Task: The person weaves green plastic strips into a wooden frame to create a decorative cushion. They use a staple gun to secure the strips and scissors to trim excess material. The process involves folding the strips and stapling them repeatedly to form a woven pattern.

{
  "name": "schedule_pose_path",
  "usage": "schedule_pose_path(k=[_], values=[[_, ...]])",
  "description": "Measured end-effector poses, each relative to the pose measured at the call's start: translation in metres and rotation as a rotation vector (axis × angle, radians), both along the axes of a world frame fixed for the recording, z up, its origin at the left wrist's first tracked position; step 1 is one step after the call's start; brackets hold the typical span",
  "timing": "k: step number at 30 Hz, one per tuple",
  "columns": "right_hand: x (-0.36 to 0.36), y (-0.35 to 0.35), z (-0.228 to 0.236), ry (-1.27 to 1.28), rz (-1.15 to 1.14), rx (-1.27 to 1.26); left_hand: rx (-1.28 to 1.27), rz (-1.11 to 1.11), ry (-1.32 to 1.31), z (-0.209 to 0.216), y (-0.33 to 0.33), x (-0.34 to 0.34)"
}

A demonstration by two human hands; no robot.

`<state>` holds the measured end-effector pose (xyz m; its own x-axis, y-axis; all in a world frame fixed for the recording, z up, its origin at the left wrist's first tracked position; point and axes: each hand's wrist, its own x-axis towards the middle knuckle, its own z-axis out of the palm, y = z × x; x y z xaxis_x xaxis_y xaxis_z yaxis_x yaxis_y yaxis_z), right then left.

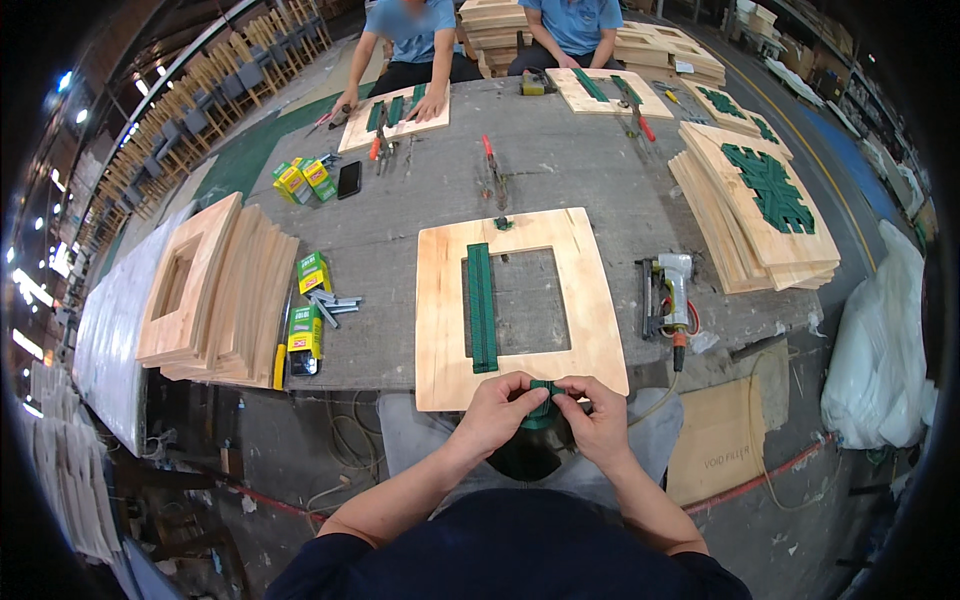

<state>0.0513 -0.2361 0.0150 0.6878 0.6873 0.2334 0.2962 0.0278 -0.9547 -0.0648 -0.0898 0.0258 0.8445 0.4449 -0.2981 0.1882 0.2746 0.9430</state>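
Close to my body, my left hand [496,412] and my right hand [598,416] both pinch a piece of dark green webbing strap [541,412] between thumbs and fingertips. The strap is at the near edge of a pale wooden panel [440,320] with a rectangular opening. Another green strap [481,310] lies front to back over the left part of that opening. To the right of the panel rests a pneumatic staple gun [675,285] with a hose. Part of the held strap is hidden by my fingers.
Wooden panels stand stacked left [220,300] and right [700,210], the right stack topped by woven green straps [770,190]. Staple boxes [305,330], loose staple strips [335,305], a phone [349,180] and pliers [491,165] lie around. Two people work across the table [400,230].
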Motion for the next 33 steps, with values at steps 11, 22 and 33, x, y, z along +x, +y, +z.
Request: schedule_pose_path(k=[11,22,33], values=[[-0.005,-0.004,0.008,-0.137,-0.072,-0.034,0.419,0.142,-0.088,0.005,-0.016,-0.005],[-0.004,-0.002,0.011,-0.215,-0.107,0.035,0.964,0.176,-0.205,0.006,-0.014,-0.003],[0.013,-0.003,0.014,-0.365,-0.034,-0.082,0.891,0.114,-0.198,0.004,-0.013,0.005]])
